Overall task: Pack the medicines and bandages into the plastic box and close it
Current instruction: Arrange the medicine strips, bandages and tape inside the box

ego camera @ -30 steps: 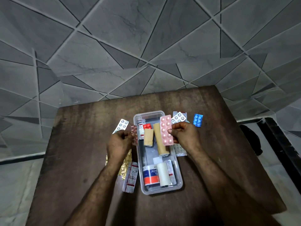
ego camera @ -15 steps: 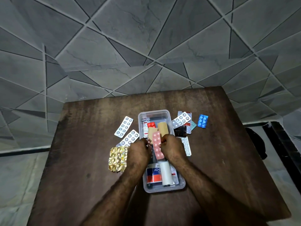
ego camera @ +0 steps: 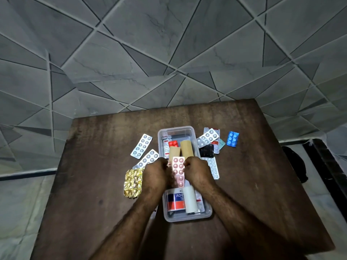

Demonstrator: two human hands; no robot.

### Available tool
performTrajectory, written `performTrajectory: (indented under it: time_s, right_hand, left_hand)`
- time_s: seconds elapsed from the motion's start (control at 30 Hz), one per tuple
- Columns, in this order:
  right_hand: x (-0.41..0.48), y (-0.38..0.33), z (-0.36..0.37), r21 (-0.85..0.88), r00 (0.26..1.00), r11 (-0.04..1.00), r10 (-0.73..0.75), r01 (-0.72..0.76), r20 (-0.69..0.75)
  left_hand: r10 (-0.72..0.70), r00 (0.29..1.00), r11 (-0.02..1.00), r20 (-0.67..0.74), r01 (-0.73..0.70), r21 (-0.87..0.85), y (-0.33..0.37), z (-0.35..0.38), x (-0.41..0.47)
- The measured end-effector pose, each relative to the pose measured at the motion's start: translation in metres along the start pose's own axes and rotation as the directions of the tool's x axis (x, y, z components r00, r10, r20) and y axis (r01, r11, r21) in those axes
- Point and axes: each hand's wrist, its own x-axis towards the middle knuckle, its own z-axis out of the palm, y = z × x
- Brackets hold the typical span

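Head view. A clear plastic box [ego camera: 191, 131], rectangular with rounded corners and no lid on it, is seen at the centre of a dark wooden table [ego camera: 90, 184]. Its long axis runs from the lower centre of the frame toward the upper centre, the far short end pointing at the tiled wall.

Inside the box, at the far end, a red blister strip [ego camera: 173, 143] and two tan bandage rolls [ego camera: 186, 149] are noted, lying lengthwise. At the near end a white roll [ego camera: 190, 200] lies beside a white, blue and red carton [ego camera: 175, 202]; the letters "ADHE" and "TA" are legible, the rest being covered.

A pink blister strip [ego camera: 178, 170] is held over the middle of the box, lengthwise with it. It is pinched along its left edge by the left hand [ego camera: 155, 175] and along its right edge by the right hand [ego camera: 197, 173], both clenched on it.

On the table left of the box, two silver strips [ego camera: 141, 146] and a crumpled gold foil strip [ego camera: 133, 182] are recorded. To the right lie a blue strip [ego camera: 232, 139], a black strip [ego camera: 206, 151] and further silver strips [ego camera: 208, 138]; their print is too small to read.
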Motion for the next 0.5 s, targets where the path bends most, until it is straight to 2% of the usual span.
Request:
performTrajectory:
  time_s: [0.07,0.17,0.3,0.37,0.43,0.5]
  right_hand:
    - [0.004,0.001,-0.008,0.099,1.000,0.995,-0.003,0.006,-0.027]
    - [0.015,0.008,-0.027,0.347,0.999,0.938,0.031,-0.015,-0.040]
    - [0.029,0.030,-0.054,0.490,0.988,0.871,0.105,-0.035,-0.116]
    - [0.035,0.048,-0.061,0.467,0.975,0.881,0.160,-0.069,-0.157]
    - [0.041,0.071,-0.060,0.334,0.959,0.935,0.196,-0.119,-0.207]
    - [0.041,0.089,-0.056,0.193,0.964,0.967,0.199,-0.165,-0.176]
  left_hand:
    - [-0.029,0.995,0.995,-0.096,0.019,-0.101,-0.005,-0.008,0.002]
    - [-0.130,0.980,0.969,-0.151,0.093,-0.229,-0.024,-0.022,0.014]
    - [-0.210,0.961,0.959,-0.179,0.166,-0.231,-0.053,-0.033,0.031]
    - [-0.219,0.947,0.972,-0.235,0.192,-0.134,-0.061,-0.037,0.031]
    - [-0.240,0.938,0.971,-0.250,0.235,-0.049,-0.073,-0.040,0.031]
    - [-0.297,0.928,0.948,-0.226,0.315,0.050,-0.090,-0.039,0.034]
